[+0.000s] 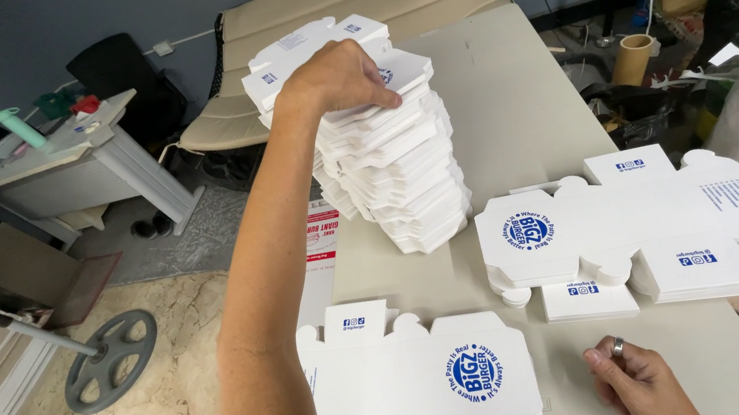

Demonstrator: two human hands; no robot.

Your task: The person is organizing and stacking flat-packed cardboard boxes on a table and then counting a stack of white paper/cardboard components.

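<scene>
A: Head view first. Where is the left hand (339,78)?

B: Up at 12 o'clock, palm down on a tall leaning stack of folded white boxes (391,155), fingers curled over the top box's edge and gripping it.

A: And the right hand (636,378)?

B: Down at 5 o'clock, resting on the beige table (514,101), fingers loosely curled and holding nothing, a ring on 1 finger. It lies just right of a flat white box blank (424,377) with a round blue print, at 6 o'clock.

A: Anything else on the table?

B: A low pile of flat blanks (637,225) at 3 o'clock, well apart from the tall stack.

A: Off the table?

B: A cardboard tube (633,59) at 1 o'clock, a fan base (111,358) on the floor at 8 o'clock, and a small cluttered side table (62,157) at 10 o'clock.
</scene>
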